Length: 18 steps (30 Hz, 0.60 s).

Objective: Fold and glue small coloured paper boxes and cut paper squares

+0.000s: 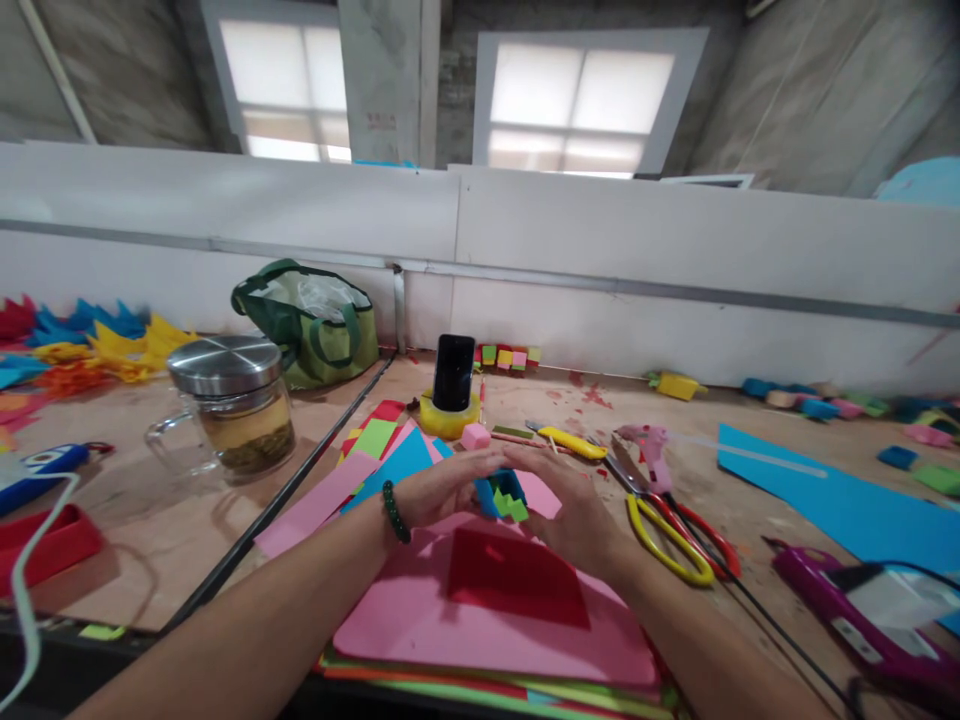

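A small blue foam piece (487,496) with a light-green zigzag strip (513,506) sits between my two hands, above a stack of pink foam sheets (420,625). My left hand (454,484), with a dark green bead bracelet (396,512) at the wrist, curves around its left and far side. From the right, my right hand (574,515) arches over it, fingertips meeting those of the left and thumb near the green strip. Both hands are closed about the piece; their exact contact is partly hidden. A red foam sheet (517,580) lies on the pink stack below them.
Scissors (671,540), a yellow cutter (574,443) and a pink glue gun (654,455) lie to the right, a purple device (855,620) nearer. A phone (454,372) stands on a yellow tape roll (448,415) ahead. At left are a glass mug (247,430) and a green bag (330,345).
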Each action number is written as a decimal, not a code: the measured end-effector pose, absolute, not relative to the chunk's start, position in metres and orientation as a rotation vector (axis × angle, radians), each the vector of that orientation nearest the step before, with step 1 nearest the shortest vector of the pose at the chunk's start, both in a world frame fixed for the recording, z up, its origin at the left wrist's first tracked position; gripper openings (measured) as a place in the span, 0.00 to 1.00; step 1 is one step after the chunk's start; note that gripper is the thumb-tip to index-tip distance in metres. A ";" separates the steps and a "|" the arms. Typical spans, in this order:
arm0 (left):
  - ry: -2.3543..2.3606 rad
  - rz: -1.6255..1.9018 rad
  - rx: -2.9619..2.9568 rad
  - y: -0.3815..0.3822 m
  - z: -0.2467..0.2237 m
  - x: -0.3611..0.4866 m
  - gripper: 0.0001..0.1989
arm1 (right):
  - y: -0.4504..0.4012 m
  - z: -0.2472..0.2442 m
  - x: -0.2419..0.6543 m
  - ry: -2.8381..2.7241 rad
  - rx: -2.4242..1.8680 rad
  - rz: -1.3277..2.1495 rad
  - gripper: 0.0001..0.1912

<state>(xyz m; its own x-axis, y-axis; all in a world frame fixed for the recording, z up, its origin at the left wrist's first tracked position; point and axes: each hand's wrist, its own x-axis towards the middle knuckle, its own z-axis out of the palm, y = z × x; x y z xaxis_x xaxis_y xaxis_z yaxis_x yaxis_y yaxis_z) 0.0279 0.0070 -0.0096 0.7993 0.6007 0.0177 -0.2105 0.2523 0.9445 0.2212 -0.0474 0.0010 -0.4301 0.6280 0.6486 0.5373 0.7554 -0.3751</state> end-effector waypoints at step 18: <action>0.575 0.841 1.287 0.006 -0.001 0.030 0.27 | -0.051 0.000 0.217 -1.833 -1.031 0.489 0.05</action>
